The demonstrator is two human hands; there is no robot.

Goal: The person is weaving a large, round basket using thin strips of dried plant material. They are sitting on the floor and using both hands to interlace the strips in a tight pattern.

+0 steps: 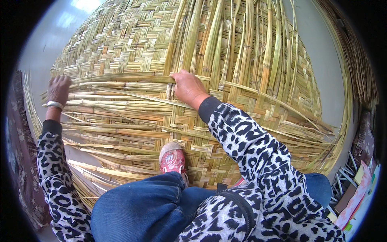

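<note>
Right hand point(186, 86), frame centre: fingers curled down over a horizontal strip point(121, 77) where it meets the upright strips point(209, 44), pinching it in place so the crossing lies tight. Left hand point(59, 89), at left, with a bangle point(53, 104) on the wrist, lies fingers-down on the same band's far end, pressing rather than gripping, which keeps the strip level. The mat point(121, 36) fills the frame, flat on the pale floor point(44, 40); a pink shoe point(172, 158), lower centre, stands on its near edge, likely pinning it.

woven mat point(133, 48): straw-yellow, herringbone | sleeves point(250, 141): black-grey leopard | shoe point(172, 158): pink
</note>
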